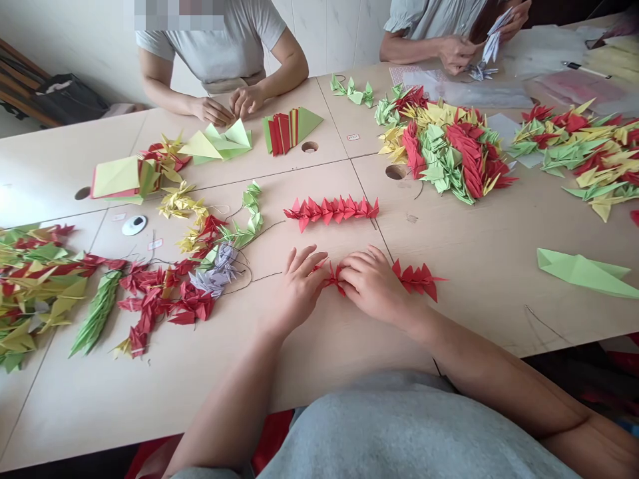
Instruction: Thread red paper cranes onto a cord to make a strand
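Observation:
A strand of red folded paper cranes (419, 279) lies across the table in front of me. My left hand (302, 286) is at its left end, thumb and forefinger closed on the paper while the other fingers stick up. My right hand (372, 283) curls over the middle of the strand, its fingertips close to my left thumb and hiding several cranes. A dark thread runs off to the left of my left hand. Just beyond my hands rests a second red crane strand (332, 211), touched by neither.
Left are mixed crane strands (154, 293), a green bundle (97, 313) and a white thread spool (134, 225). A large crane pile (449, 146) sits at the back right. A green folded paper (584, 271) and a needle (546, 322) lie right. Two people fold paper opposite.

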